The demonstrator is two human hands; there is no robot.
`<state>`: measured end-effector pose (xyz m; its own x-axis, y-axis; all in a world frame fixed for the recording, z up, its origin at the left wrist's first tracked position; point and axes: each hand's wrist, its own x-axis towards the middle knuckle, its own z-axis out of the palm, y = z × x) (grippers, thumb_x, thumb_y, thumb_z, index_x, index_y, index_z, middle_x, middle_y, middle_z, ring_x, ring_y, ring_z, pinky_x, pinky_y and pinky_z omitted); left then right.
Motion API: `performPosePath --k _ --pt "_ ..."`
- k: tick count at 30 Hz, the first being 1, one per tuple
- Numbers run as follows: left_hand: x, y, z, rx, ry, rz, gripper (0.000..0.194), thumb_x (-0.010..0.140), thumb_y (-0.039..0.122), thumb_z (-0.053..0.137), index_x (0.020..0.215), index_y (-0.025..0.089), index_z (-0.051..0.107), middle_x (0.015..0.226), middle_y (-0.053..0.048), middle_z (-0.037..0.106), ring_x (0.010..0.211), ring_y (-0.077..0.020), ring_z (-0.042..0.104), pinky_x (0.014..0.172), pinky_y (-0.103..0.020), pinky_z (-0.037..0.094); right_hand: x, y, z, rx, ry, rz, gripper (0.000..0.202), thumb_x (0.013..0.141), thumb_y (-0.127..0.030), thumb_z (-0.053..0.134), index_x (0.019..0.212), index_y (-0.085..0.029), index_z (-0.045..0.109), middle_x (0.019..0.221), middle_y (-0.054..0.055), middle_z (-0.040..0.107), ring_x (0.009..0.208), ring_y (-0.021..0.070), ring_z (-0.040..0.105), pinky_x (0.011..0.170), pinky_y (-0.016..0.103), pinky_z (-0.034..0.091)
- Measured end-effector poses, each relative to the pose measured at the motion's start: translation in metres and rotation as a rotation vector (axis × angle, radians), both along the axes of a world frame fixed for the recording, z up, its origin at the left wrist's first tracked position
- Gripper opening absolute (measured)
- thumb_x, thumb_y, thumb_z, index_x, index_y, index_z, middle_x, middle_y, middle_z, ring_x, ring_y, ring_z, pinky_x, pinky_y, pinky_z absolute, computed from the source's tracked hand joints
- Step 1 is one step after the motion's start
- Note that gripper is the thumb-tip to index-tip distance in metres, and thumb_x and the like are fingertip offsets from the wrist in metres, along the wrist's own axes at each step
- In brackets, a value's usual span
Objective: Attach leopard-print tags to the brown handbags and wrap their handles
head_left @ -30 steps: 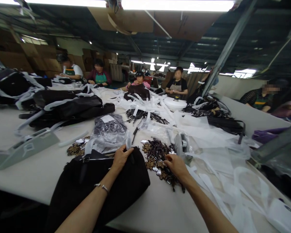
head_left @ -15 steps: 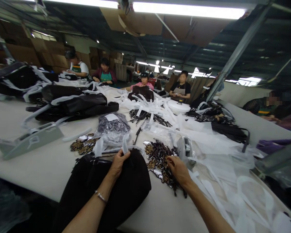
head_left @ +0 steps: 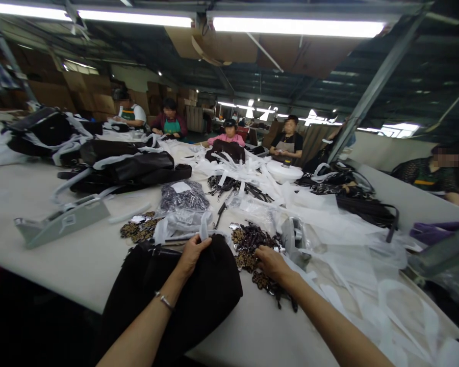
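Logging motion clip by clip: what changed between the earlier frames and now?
The right hand has shifted slightly leftward over the pile of patterned charms; whether it grips one is unclear. The left hand keeps pinching the white strip atop the black bag.

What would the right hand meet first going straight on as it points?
The right hand would likely meet the pile of spotted tags and dark straps; its fingertips overlap it in view, but contact is unclear.

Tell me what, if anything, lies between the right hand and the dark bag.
Part of the pile of patterned charms lies on the table between the right hand and the dark bag.
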<state>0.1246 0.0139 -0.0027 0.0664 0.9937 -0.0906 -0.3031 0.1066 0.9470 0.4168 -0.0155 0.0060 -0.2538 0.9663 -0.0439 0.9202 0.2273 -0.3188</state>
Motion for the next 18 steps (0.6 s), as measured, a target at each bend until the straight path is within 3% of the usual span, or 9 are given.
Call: performPosePath --k 3,6,10,15,18 --pt "-0.007 0.005 0.017 0.050 0.200 0.004 0.034 0.064 0.036 0.077 0.089 0.014 0.070 0.078 -0.007 0.073 0.073 -0.0245 0.068 0.072 -0.036 0.052 0.006 0.005 0.012 -0.042 0.173 -0.085 0.013 0.068 -0.008 0.065 0.072 -0.020 0.071 0.079 0.004 0.070 0.085 0.0218 0.065 0.081 0.031 0.047" --pt "-0.018 0.005 0.039 0.127 0.398 0.051 0.025 0.057 0.024 0.077 0.079 0.016 0.070 0.077 -0.006 0.071 0.085 -0.0297 0.066 0.083 -0.041 0.049 0.010 0.008 0.029 -0.104 0.401 -0.183 0.009 0.075 -0.022 0.064 0.071 -0.020 0.072 0.060 0.000 0.068 0.064 0.0184 0.066 0.067 0.030 0.053" --pt "-0.020 -0.018 0.074 0.282 0.547 0.132 0.037 0.062 0.020 0.073 0.099 0.019 0.069 0.108 -0.009 0.067 0.113 -0.0302 0.056 0.100 -0.041 0.039 0.003 0.003 0.065 -0.216 0.710 -0.257 0.027 0.074 -0.044 0.070 0.078 -0.018 0.074 0.063 0.005 0.072 0.060 0.0204 0.070 0.057 0.033 0.058" --pt "0.006 -0.063 0.115 0.411 0.595 -0.118 0.021 0.081 0.028 0.061 0.098 0.022 0.072 0.101 -0.007 0.071 0.090 -0.0237 0.065 0.083 -0.033 0.048 -0.028 -0.019 0.119 -0.368 0.985 -0.228 0.034 0.070 -0.048 0.077 0.082 -0.016 0.075 0.075 0.009 0.075 0.067 0.0203 0.071 0.059 0.031 0.059" --pt "0.020 -0.077 0.125 0.421 0.514 -0.182 0.021 0.085 0.029 0.059 0.098 0.023 0.073 0.097 -0.005 0.072 0.090 -0.0223 0.065 0.082 -0.030 0.048 -0.050 -0.033 0.136 -0.388 1.082 -0.186 0.028 0.071 -0.044 0.078 0.076 -0.017 0.074 0.065 0.003 0.069 0.056 0.0130 0.061 0.047 0.022 0.048"
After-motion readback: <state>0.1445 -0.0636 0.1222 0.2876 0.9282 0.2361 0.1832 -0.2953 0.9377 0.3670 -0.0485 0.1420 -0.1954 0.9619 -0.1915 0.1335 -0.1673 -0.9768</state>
